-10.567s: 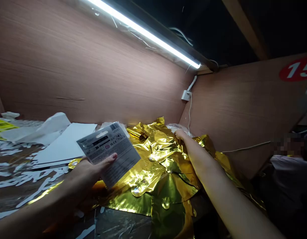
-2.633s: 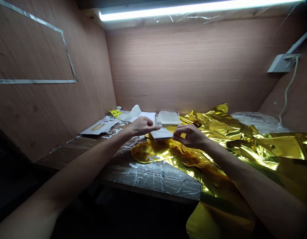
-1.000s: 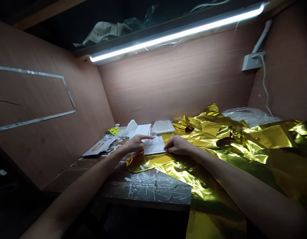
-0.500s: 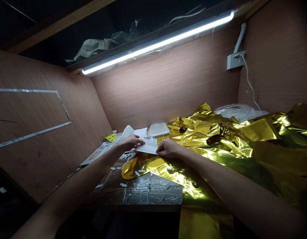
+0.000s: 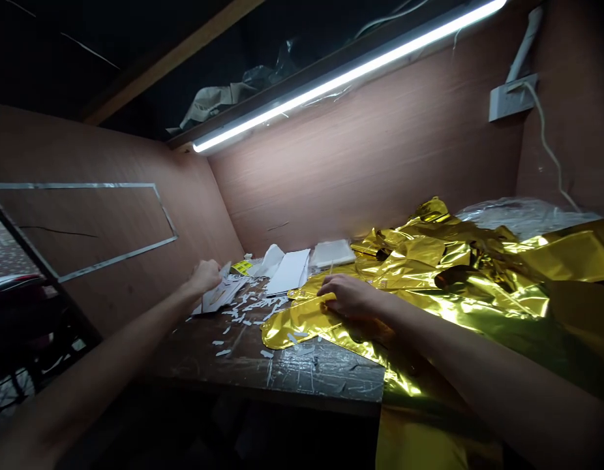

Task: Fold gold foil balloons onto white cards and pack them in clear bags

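My left hand is at the left end of the table, closed over the edge of a pile of printed cards; what its fingers hold is hidden. Over the gold foil, my right hand has its fingers bent together, with a thin pale stick standing up beside them. White sheets lie between the hands, toward the back. Small white paper scraps are scattered in front of the card pile.
Crumpled gold foil covers the right side and hangs over the front edge of the dark table. Clear plastic lies at the back right. A yellow label and a white stack are at the back.
My left hand has moved left to the card pile, away from my right hand. The white printed card is no longer between my hands. The view has turned left.
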{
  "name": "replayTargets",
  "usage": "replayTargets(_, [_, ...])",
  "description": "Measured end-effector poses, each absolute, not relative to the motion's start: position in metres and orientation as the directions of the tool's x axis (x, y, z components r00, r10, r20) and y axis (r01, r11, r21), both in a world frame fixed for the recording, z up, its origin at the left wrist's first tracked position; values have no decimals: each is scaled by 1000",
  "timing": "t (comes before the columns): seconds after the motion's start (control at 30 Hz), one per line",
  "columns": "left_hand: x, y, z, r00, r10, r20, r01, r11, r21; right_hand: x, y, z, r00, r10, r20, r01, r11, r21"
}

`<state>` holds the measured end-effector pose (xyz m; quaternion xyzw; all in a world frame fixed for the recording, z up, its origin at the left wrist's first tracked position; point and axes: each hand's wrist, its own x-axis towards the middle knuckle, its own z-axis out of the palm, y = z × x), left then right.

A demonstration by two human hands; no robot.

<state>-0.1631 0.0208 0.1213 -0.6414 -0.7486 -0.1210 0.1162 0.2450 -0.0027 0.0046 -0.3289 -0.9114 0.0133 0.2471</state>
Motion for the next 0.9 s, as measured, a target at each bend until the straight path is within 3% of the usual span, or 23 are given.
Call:
replayTargets(0.13, [-179,16,85,-130,977,167,990,138,-32,232,-20,16,-745,450,493,480,874,-74])
replayTargets(0.23, [-182,15,78,-102,990,97,992,108,-65,227,-26,20,-770,426,475,470,882,-28])
replayTargets(0.4, [-157,9,83,-27,989,147,997,37,-70,236,-18,16,-721,510,470,544,836,-74])
replayTargets(0.5, [-96,-22,71,157,963,220,987,-159,-9,244,-5,14,-628,596,501,630,767,-123])
replayTargets(0.6, [-4,-84,46,490,798,352,811,-565,151,247,6,13,-518,696,498,725,666,-177])
replayTargets(0.7, [85,-151,29,764,538,356,521,-840,151,247,11,17,-461,740,489,755,617,-222])
replayTargets(0.77, [128,-182,23,885,347,311,313,-937,155,249,10,24,-451,747,488,760,609,-229])
replayTargets(0.9, [167,-195,10,882,372,288,354,-928,115,265,4,42,-447,753,483,769,599,-222])
